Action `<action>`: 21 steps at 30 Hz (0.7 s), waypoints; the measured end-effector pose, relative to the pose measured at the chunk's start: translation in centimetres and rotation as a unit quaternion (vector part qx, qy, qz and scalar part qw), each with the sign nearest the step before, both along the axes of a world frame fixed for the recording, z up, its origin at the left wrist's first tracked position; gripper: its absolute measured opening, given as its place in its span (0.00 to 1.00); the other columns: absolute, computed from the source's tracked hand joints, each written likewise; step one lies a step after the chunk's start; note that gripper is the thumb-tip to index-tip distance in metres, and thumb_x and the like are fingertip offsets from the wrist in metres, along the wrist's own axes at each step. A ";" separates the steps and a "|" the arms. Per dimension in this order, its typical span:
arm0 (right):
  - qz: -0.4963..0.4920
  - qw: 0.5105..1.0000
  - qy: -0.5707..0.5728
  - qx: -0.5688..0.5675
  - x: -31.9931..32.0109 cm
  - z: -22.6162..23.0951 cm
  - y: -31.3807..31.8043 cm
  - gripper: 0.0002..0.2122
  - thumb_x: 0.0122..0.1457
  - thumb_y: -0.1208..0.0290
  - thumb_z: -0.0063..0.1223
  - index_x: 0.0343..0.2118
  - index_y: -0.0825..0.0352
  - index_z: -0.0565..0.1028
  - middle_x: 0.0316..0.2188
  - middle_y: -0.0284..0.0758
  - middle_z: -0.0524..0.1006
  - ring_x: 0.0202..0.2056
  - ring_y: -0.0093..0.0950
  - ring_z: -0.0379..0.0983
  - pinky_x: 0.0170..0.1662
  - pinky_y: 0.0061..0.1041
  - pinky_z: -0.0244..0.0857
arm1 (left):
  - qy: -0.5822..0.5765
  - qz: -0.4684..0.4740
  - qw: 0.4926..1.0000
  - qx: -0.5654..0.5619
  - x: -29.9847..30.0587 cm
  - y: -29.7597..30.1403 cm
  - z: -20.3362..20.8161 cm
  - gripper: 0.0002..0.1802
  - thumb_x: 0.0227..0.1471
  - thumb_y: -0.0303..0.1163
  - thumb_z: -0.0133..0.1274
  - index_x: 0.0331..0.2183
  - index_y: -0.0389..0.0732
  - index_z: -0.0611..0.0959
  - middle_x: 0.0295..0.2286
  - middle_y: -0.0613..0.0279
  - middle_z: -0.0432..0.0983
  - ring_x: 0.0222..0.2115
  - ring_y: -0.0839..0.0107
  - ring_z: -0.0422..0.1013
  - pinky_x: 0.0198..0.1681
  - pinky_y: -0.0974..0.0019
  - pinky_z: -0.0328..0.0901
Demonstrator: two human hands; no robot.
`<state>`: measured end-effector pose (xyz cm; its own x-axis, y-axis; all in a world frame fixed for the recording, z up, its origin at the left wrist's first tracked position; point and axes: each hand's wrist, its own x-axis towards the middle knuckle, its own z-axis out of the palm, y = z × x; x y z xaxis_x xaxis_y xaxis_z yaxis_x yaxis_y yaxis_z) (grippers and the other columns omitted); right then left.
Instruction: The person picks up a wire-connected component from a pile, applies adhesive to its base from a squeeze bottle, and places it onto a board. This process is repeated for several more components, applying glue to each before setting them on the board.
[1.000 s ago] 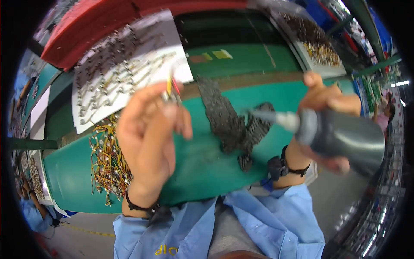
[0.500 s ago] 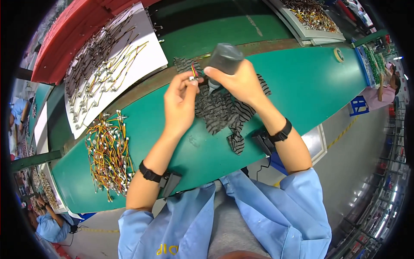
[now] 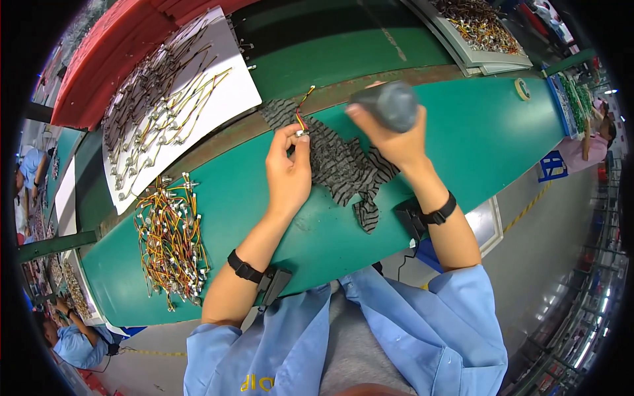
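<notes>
My left hand (image 3: 289, 165) pinches a small metal component with red, yellow and black wires (image 3: 302, 122) between thumb and fingertips; the wires stick up past the fingers. My right hand (image 3: 399, 142) is wrapped round a dark grey squeeze bottle (image 3: 395, 107), held tilted with its base toward me and its tip hidden. Under and between both hands lies a crumpled grey cloth with black stripes (image 3: 340, 168) on the green work surface (image 3: 330, 237). To the left of my left forearm is a heap of the same kind of wired components (image 3: 170, 241).
A white board (image 3: 231, 96) with rows of wired components leans beside red foam (image 3: 99, 66) at the far left. Trays of wires (image 3: 479, 33) stand at the far right. A tape roll (image 3: 522, 90) lies near the right end. Co-workers sit at both sides.
My right hand has moved right with the bottle, away from the left hand, and the bottle has tipped over more. My left hand has shifted slightly right and nearer, still pinching the component.
</notes>
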<state>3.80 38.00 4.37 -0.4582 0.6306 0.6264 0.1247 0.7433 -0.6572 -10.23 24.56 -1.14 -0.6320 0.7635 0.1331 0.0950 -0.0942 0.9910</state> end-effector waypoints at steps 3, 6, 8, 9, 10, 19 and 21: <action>0.013 0.979 0.118 -0.168 1.1 1.3 -1.5 0.18 0.50 0.63 0.65 0.37 0.69 0.73 0.30 0.34 0.78 0.38 0.32 0.77 0.29 0.25 0.69 | -0.029 -0.007 1.000 0.005 0.2 -0.7 1.6 0.11 0.56 0.23 0.48 0.42 0.33 0.73 0.26 0.68 0.70 0.24 0.82 0.63 0.29 0.78 0.60; 0.060 0.845 0.297 -0.441 1.8 1.1 -3.0 0.20 0.57 0.53 0.54 0.41 0.67 0.70 0.33 0.35 0.75 0.41 0.35 0.75 0.29 0.23 0.67 | -0.049 -0.025 0.997 0.062 -0.8 -2.6 4.0 0.12 0.54 0.23 0.49 0.42 0.33 0.73 0.27 0.64 0.74 0.27 0.80 0.68 0.33 0.76 0.63; 0.012 0.753 0.392 -0.528 1.8 2.1 -5.1 0.26 0.57 0.44 0.48 0.38 0.68 0.70 0.29 0.36 0.74 0.34 0.32 0.74 0.35 0.24 0.68 | 0.017 -0.023 0.998 0.059 -2.7 -4.3 6.1 0.11 0.55 0.23 0.48 0.42 0.33 0.73 0.29 0.63 0.74 0.30 0.78 0.69 0.36 0.75 0.64; -0.022 0.713 0.423 -0.559 1.4 2.9 -6.1 0.30 0.55 0.39 0.46 0.35 0.69 0.70 0.25 0.36 0.73 0.26 0.30 0.74 0.39 0.26 0.68 | 0.075 -0.034 0.995 0.052 -3.8 -5.6 7.0 0.11 0.55 0.23 0.48 0.42 0.32 0.73 0.30 0.63 0.75 0.33 0.76 0.71 0.39 0.74 0.64; -0.008 0.711 0.418 -0.566 1.5 3.0 -6.8 0.30 0.55 0.39 0.46 0.35 0.69 0.70 0.25 0.36 0.73 0.26 0.30 0.74 0.39 0.26 0.68 | 0.128 -0.051 0.989 0.044 -4.7 -6.5 8.0 0.11 0.56 0.23 0.47 0.42 0.32 0.73 0.31 0.62 0.75 0.36 0.75 0.72 0.42 0.73 0.64; 0.135 0.414 0.505 -0.745 -0.4 3.6 -10.1 0.37 0.45 0.30 0.49 0.17 0.71 0.66 0.06 0.29 0.51 0.07 0.21 0.44 0.47 0.24 0.64 | 0.377 -0.021 0.915 -0.144 -17.0 -10.9 12.4 0.13 0.55 0.27 0.48 0.43 0.35 0.75 0.29 0.57 0.78 0.35 0.71 0.74 0.41 0.68 0.65; 0.125 0.395 0.501 -0.760 -1.4 3.8 -10.7 0.37 0.45 0.29 0.48 0.16 0.71 0.66 0.06 0.29 0.51 0.07 0.21 0.44 0.48 0.24 0.64 | 0.380 -0.039 0.912 -0.152 -17.8 -10.8 12.0 0.13 0.55 0.27 0.49 0.44 0.36 0.75 0.29 0.57 0.78 0.34 0.71 0.73 0.41 0.68 0.64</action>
<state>2.36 27.30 8.19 -0.6276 0.6408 -0.4421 -0.7163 -0.6977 0.0054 -28.02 13.79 10.82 -0.3868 0.8771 0.2846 0.7697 0.1371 0.6235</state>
